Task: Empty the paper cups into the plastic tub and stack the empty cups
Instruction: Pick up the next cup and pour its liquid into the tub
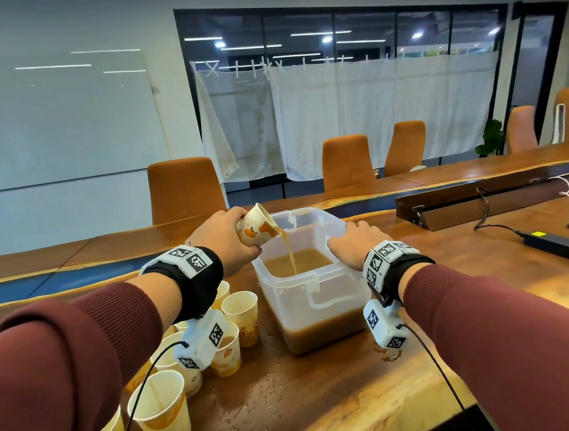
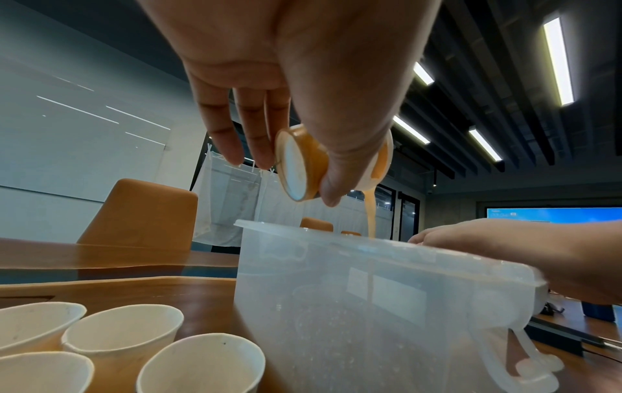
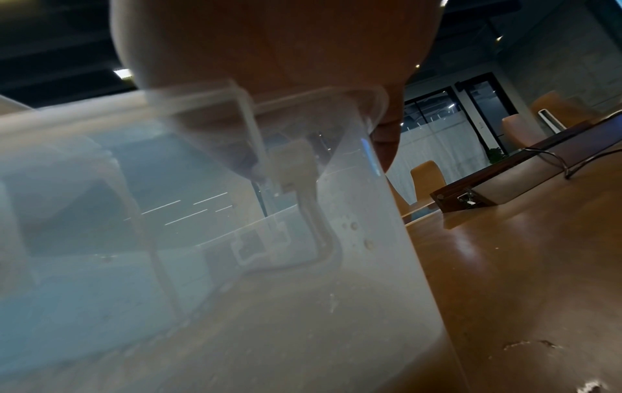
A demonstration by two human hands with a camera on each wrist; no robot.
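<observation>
Left hand (image 1: 222, 240) tilts cup (image 1: 255, 229) over tub (image 1: 309, 281).

Sleeves: both forearms wore ribbed maroon sleeves (image 1: 82, 333).
Wristbands: a black strap (image 1: 204, 281) circled each wrist.
Markers: white blocks (image 1: 187, 257) printed with black square codes sat on the straps.
Cameras: a white coded box (image 1: 203, 345) hung under each wrist.
Cables: a thin black cable (image 1: 134, 404) ran from each box.
</observation>
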